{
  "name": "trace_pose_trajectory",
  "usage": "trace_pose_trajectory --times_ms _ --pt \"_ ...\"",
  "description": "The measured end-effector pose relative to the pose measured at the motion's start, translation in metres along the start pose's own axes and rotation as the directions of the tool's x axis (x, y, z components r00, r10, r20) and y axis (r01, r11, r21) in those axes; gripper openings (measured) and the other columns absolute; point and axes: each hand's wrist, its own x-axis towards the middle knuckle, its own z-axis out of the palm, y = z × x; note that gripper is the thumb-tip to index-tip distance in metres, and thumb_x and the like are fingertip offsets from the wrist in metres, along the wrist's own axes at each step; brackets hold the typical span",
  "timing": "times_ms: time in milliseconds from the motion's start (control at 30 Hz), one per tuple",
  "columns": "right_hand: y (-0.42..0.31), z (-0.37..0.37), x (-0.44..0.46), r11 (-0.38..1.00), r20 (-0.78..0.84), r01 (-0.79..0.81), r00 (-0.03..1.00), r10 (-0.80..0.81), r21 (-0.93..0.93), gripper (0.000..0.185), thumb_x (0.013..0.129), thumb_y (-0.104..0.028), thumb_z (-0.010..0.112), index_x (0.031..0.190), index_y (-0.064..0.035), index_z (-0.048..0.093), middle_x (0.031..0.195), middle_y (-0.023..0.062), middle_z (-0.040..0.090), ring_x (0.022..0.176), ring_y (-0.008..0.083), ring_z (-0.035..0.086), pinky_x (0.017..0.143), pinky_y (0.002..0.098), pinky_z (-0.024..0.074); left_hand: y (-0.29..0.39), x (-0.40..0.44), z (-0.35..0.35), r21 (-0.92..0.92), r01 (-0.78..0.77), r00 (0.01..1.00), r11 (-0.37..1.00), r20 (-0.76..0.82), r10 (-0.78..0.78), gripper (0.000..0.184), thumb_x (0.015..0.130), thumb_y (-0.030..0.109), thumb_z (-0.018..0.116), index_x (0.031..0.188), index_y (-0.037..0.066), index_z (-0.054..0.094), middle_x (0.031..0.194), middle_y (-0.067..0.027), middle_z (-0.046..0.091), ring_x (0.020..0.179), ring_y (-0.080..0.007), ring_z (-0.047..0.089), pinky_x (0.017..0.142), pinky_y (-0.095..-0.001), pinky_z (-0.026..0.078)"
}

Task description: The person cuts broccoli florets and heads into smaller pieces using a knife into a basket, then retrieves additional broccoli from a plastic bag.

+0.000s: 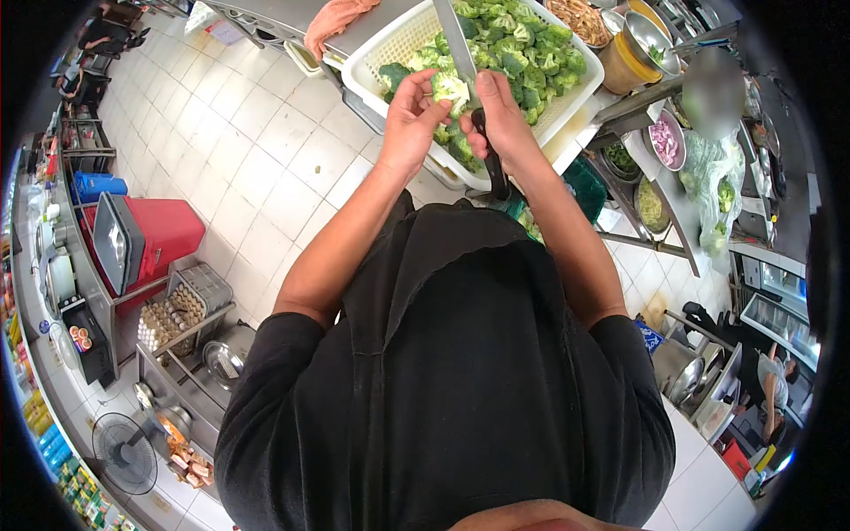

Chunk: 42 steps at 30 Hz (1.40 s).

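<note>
My left hand pinches a broccoli piece, its pale cut side facing up. Beside it, my right hand grips a kitchen knife with a black handle, the broad blade pointing away from me along the broccoli's right side. Whether the edge touches the piece I cannot tell. Both hands are over the near part of a white plastic basket, which holds many cut broccoli florets. Some florets also lie under my hands.
An orange cloth lies on the metal counter left of the basket. To the right are stacked bowls, a bowl of chopped purple onion and plastic bags. A red cooler and egg trays stand on the left.
</note>
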Motion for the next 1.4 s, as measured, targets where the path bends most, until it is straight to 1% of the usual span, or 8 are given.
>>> trace_pose_trajectory --times_ms 267,433,567,667,833,1133,1267,1400 --pt "0.003 -0.010 0.022 0.969 0.136 -0.176 0.979 0.153 0.171 0.059 0.101 -0.065 0.043 0.114 -0.0074 0.050 0.072 0.0048 0.057 0.044 0.0077 0.043 0.040 0.0238 0.0369 -0.002 0.011 -0.033 -0.173 0.144 0.989 0.974 0.060 -0.136 0.042 0.096 -0.001 0.060 0.137 0.005 0.053 0.110 -0.0039 0.062 0.090 -0.0116 0.061 0.076 -0.0289 0.055" --pt "0.013 -0.034 0.049 0.967 0.121 -0.201 0.976 0.183 0.156 0.052 0.102 -0.060 0.046 0.129 -0.0157 0.042 0.073 0.0066 0.057 0.046 0.0078 0.043 0.040 0.0241 0.0371 0.024 0.017 -0.058 -0.316 0.167 0.986 0.934 0.074 -0.151 0.046 0.096 0.002 0.061 0.141 0.007 0.050 0.117 -0.0068 0.064 0.093 -0.0131 0.062 0.080 -0.0294 0.056" --pt "0.002 -0.039 0.042 0.990 0.070 -0.099 0.993 0.092 0.101 0.053 0.103 -0.059 0.046 0.133 -0.0161 0.042 0.071 0.0051 0.056 0.046 0.0076 0.043 0.041 0.0242 0.0368 0.021 0.040 -0.081 0.278 -0.087 0.993 0.957 0.100 0.061 0.059 0.091 0.002 0.069 0.146 0.006 0.047 0.125 -0.0110 0.061 0.094 -0.0168 0.062 0.080 -0.0319 0.056" --pt "-0.016 -0.045 0.025 0.996 -0.065 -0.040 0.997 0.045 0.081 0.039 0.107 -0.051 0.042 0.124 -0.0153 0.044 0.066 0.0054 0.055 0.044 0.0097 0.042 0.040 0.0253 0.0354 0.016 0.046 -0.097 0.698 -0.259 0.966 0.668 0.187 0.179 0.057 0.088 0.004 0.071 0.142 0.007 0.052 0.124 -0.0120 0.061 0.098 -0.0204 0.063 0.080 -0.0325 0.056" --pt "-0.017 -0.087 -0.014 0.995 -0.276 0.001 0.961 0.027 0.100 0.045 0.107 -0.050 0.040 0.101 -0.0067 0.051 0.065 0.0060 0.055 0.044 0.0115 0.045 0.039 0.0269 0.0355 0.019 0.042 -0.099 0.734 -0.244 0.970 0.633 0.179 0.166 0.048 0.085 0.004 0.070 0.132 0.006 0.061 0.118 -0.0163 0.064 0.098 -0.0293 0.064 0.080 -0.0354 0.056" --pt "0.018 -0.081 -0.097 0.967 -0.465 -0.101 0.885 -0.019 -0.233 0.041 0.108 -0.041 0.047 0.128 -0.0057 0.054 0.064 0.0027 0.053 0.043 0.0083 0.043 0.038 0.0243 0.0332 -0.004 0.053 -0.105 0.781 -0.439 0.881 0.444 0.276 0.385 0.031 0.083 0.006 0.071 0.114 0.005 0.069 0.109 -0.0143 0.068 0.097 -0.0326 0.064 0.085 -0.0401 0.053" --pt "0.027 -0.081 -0.131 0.896 -0.567 -0.269 0.824 0.023 -0.354 0.040 0.107 -0.039 0.051 0.133 -0.0092 0.053 0.064 0.0019 0.053 0.042 0.0062 0.041 0.038 0.0231 0.0320 -0.011 0.058 -0.104 0.773 -0.548 0.803 0.320 0.381 0.458 0.028 0.083 0.006 0.070 0.111 0.006 0.070 0.107 -0.0134 0.069 0.099 -0.0333 0.064 0.089 -0.0423 0.051" --pt "0.029 -0.065 -0.165 0.918 -0.667 -0.315 0.741 0.080 -0.240 0.038 0.104 -0.037 0.056 0.130 -0.0098 0.056 0.063 -0.0006 0.052 0.045 0.0053 0.041 0.039 0.0238 0.0326 -0.019 0.060 -0.104 0.757 -0.589 0.781 0.282 0.444 0.439 0.025 0.084 0.006 0.067 0.108 0.008 0.072 0.103 -0.0133 0.070 0.096 -0.0337 0.064 0.086 -0.0429 0.052"
